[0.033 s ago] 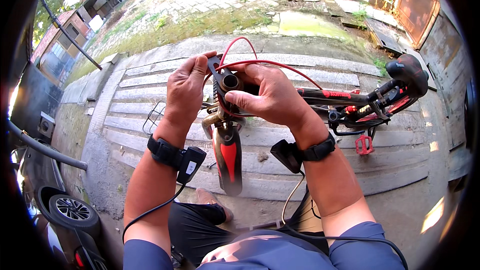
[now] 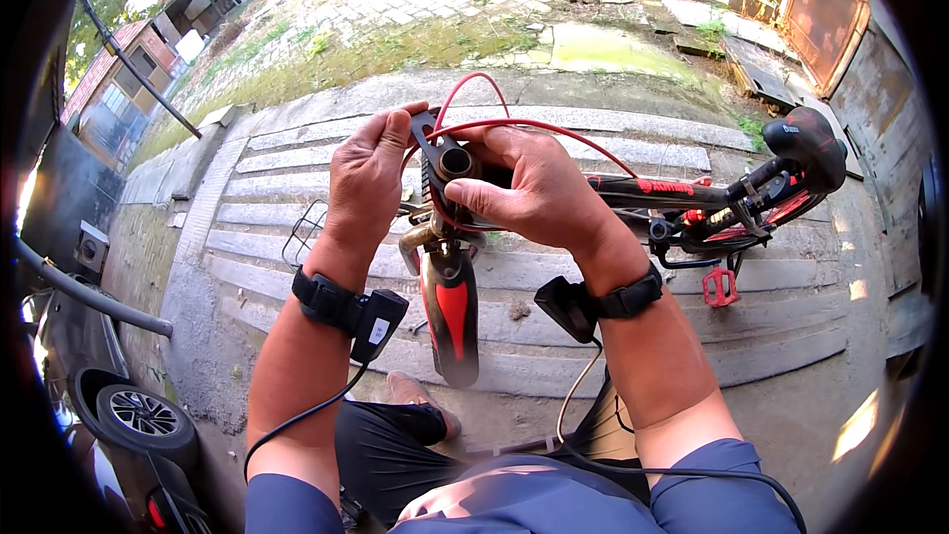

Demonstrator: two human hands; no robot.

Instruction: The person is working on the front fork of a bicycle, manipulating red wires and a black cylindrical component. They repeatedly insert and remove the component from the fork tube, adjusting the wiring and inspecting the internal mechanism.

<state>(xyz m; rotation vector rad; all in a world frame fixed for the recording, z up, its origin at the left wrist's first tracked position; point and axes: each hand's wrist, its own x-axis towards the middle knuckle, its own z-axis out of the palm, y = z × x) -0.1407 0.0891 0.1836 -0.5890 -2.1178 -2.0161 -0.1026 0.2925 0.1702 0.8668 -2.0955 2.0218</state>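
A black-and-red bicycle (image 2: pixel 658 196) stands crosswise before me, its front fender (image 2: pixel 450 321) pointing toward me and red cables (image 2: pixel 539 124) looping over the front. My left hand (image 2: pixel 366 178) pinches the upper end of a dark slotted metal bracket (image 2: pixel 428 129) beside the bare steerer tube (image 2: pixel 455 161). My right hand (image 2: pixel 534 188) curls round the tube from the right, thumb against its near side, fingertips hidden behind it. Black devices with cords are strapped on both my wrists (image 2: pixel 376 321).
A wire basket (image 2: pixel 303 229) lies beyond my left forearm. A car wheel (image 2: pixel 143 415) and grey pipe (image 2: pixel 99 302) are at left. The saddle (image 2: pixel 803 138) is at right, by a rusty gate (image 2: pixel 820 10). Slatted concrete (image 2: pixel 277 188) lies underfoot, a paved yard (image 2: pixel 415 0) beyond.
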